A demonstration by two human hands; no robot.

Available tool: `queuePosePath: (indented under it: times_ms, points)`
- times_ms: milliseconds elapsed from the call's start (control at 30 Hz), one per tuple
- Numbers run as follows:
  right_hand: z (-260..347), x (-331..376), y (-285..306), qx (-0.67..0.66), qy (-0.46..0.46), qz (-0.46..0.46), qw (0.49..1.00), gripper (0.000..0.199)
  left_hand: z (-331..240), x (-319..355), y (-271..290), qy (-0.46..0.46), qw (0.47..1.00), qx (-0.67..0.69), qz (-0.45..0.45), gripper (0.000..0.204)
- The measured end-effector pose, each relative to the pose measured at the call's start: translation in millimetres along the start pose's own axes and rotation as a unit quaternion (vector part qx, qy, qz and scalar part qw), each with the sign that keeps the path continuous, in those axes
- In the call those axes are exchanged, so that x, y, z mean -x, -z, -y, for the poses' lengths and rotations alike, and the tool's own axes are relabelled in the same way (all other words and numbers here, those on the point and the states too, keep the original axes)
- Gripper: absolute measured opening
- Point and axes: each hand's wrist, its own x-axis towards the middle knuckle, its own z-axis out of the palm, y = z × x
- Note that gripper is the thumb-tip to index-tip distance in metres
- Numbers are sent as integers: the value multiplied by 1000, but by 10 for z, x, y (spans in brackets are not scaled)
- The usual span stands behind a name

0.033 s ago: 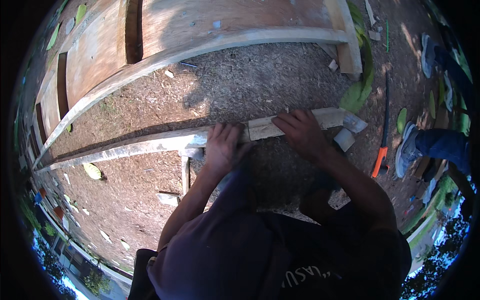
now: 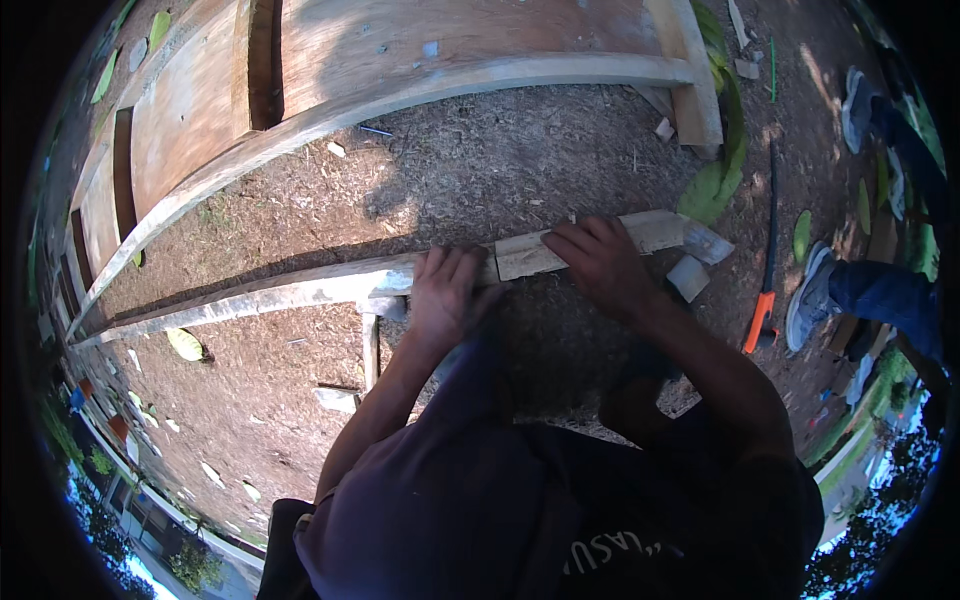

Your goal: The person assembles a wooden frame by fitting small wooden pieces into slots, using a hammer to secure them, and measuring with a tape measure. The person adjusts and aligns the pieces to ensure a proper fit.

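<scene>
A long, narrow wooden beam [image 2: 250, 298] runs along the ground from the far left toward the middle. My left hand [image 2: 447, 295] is closed over its right end, fingers curled across the top. A shorter pale wood piece [image 2: 520, 257] lies in line with the beam, a dark seam showing between the two. My right hand [image 2: 605, 265] grips this shorter piece, fingertips bent over its far edge. Just left of my left hand, a hammer [image 2: 370, 345] has its head under or against the beam; I cannot tell which. Wood offcuts [image 2: 688, 278] sit near the short piece's right end.
A large wooden panel frame [image 2: 480, 75] with crosspieces spans the far side. To the right lies a long dark tool with an orange handle [image 2: 762, 318], close to another person's shoe [image 2: 808, 300]. Leaves [image 2: 184, 343] and wood chips litter the dirt ground.
</scene>
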Motion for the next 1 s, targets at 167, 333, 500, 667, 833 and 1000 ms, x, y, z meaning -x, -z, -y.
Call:
queuePosePath:
  times_ms: [167,333,500,667,833,1000]
  points:
    - [-113,-23,-76,-6,23,-7,1000,47,72,-35,-60,-21,1000,-10,-19,56]
    - [-59,4,-103,-13,2,-5,1000,46,70,-25,-38,-25,999,0,-21,56]
    - [-74,28,-100,-10,-3,-14,1000,45,-31,-111,-50,-12,999,-33,-41,62]
    - [-55,37,-66,-9,-11,2,1000,47,-52,-119,-145,-26,995,-91,-23,57]
    - [-90,83,99,-37,-11,-32,999,51,-40,-112,-158,-16,994,-105,-30,57]
    - [-570,470,627,2,-110,-99,989,42,-60,-126,-177,-12,994,-109,-14,56]
